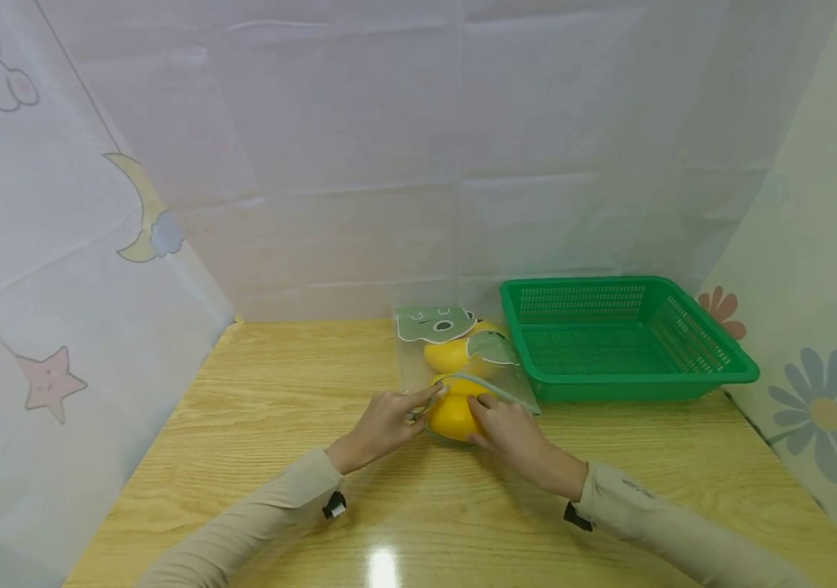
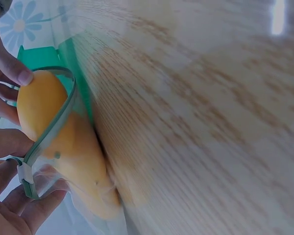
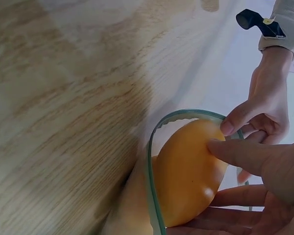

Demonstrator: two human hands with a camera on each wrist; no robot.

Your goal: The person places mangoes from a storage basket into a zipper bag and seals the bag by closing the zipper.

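Observation:
A clear zip bag with a green cartoon print lies on the table, its green-rimmed mouth spread open toward me. Yellow mangoes lie inside it. One more mango sits in the mouth, partly within the rim. My right hand grips this mango, thumb on top and fingers along its side. With my left hand I pinch the rim at the bag's left, beside the white zip slider. The bag's print hides part of the mangoes farther in.
A green plastic basket with slotted walls stands at the back right, close beside the bag. The wooden table meets a pale cloth backdrop behind and patterned cloth on both sides.

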